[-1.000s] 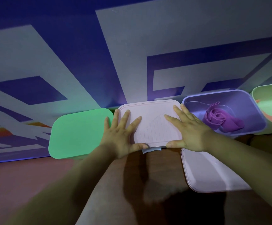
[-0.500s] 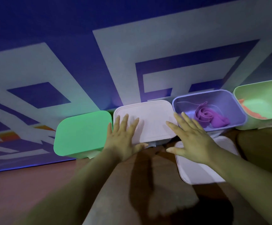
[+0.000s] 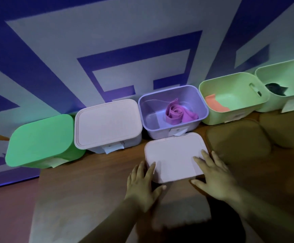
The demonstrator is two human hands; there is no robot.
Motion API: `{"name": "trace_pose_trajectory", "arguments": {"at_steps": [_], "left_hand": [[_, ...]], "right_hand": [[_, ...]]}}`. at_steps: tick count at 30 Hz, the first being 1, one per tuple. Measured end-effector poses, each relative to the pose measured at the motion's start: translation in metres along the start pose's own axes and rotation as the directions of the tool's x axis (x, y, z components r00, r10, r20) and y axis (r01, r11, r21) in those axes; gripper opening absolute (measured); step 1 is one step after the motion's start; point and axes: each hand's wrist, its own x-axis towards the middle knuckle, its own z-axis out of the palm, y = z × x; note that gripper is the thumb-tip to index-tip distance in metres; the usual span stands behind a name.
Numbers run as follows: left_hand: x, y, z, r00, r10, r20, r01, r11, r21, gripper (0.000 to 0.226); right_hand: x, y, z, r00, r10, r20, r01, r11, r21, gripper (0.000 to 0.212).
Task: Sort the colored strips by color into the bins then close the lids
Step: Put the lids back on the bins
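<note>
**Lid pick-up for the purple bin: hand position and parts count**

**Hands.** Both hands work the loose pink lid (image 3: 174, 155), which lies flat on the wooden table (image 3: 90, 181). The left hand (image 3: 141, 183) sits at the lid's near left corner with its fingers straight and spread, the fingertips touching the edge. The right hand (image 3: 213, 174) lies with spread fingers on the lid's near right part, the thumb along the near edge. Neither hand pinches or curls round the lid. Taking opposite sides this way looks meant to keep the lid level when it is lifted.

**Lid position.** The lid lies just in front of the purple bin (image 3: 158, 132), its far edge near that bin's front wall. This is probably the bin it serves next.

**Bin row.** The bins stand side by side against the patterned wall (image 3: 125, 41).

- Green bin (image 3: 41, 139): lid on.
- Pink bin (image 3: 107, 123): lid on.
- Purple bin: open, holds a rolled purple strip (image 3: 176, 113).
- Light green bin (image 3: 230, 114): open, holds an orange strip (image 3: 214, 102).
- End bin (image 3: 281, 72): open, holds a dark strip (image 3: 276, 88).

**Spare lids.** Two dark lids (image 3: 237, 142) (image 3: 286, 128) lie on the table, one in front of each light green bin, apparently staged for closing.

**Count.** Two hands; five bins (two closed, three open); three loose lids; three strips in view. The contents of the closed bins are hidden.
</note>
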Motion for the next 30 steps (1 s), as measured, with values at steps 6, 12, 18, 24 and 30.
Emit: {"name": "trace_pose_trajectory", "arguments": {"at_steps": [6,12,18,24,30], "left_hand": [[0.005,0.032,0.021,0.989,-0.138,0.044,0.144,0.974,-0.174,0.088],[-0.012,0.052,0.019,0.966,-0.254,-0.048,0.207,0.87,-0.448,0.09],[-0.034,0.051,0.0,0.925,-0.322,-0.203,0.187,0.849,-0.494,0.087],[-0.065,0.038,-0.026,0.885,-0.301,-0.356,0.053,0.824,-0.565,0.087],[-0.088,0.018,-0.03,0.899,-0.243,-0.363,-0.042,0.78,-0.624,0.106]], "right_hand": [[0.001,0.013,0.018,0.996,-0.073,-0.055,0.077,0.994,0.074,0.079],[-0.004,0.024,0.029,0.96,-0.131,-0.246,0.175,0.97,0.167,0.067],[-0.021,0.022,0.007,0.879,-0.177,-0.442,0.308,0.919,0.244,0.053],[-0.041,-0.008,-0.043,0.872,0.01,-0.49,0.233,0.87,0.434,0.048],[-0.052,-0.058,-0.045,0.925,0.277,-0.259,0.04,0.607,0.794,0.043]]}}
